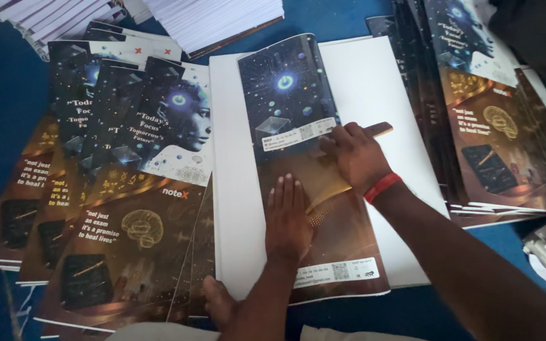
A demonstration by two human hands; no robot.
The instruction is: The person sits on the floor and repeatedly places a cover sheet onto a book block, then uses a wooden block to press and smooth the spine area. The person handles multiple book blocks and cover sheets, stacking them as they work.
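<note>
Printed cover sheet [298, 126], dark with a glowing circle above and a brown-gold lower half, lies open on a white sheet stack [374, 82], directly under both hands. Left hand [287, 218] lies flat on the cover's lower half, fingers straight and close together, its grip closed on nothing. Right hand [356, 155], a red band at the wrist, presses down just beyond and to the right of the left; its grip is clamped on a flat wooden ruler [349, 170] that slants across the cover, one end poking out past the fingers, the other reaching toward the left hand's fingertips.

To the left of the left hand, matching covers [140, 208] are fanned out overlapping. To the right of the right hand lies another pile of covers [500, 126]. Beyond both hands stand stacks of white pages [216, 19]. Everything rests on a blue floor covering [7, 82]. A bare foot [217, 300] shows near the left forearm.
</note>
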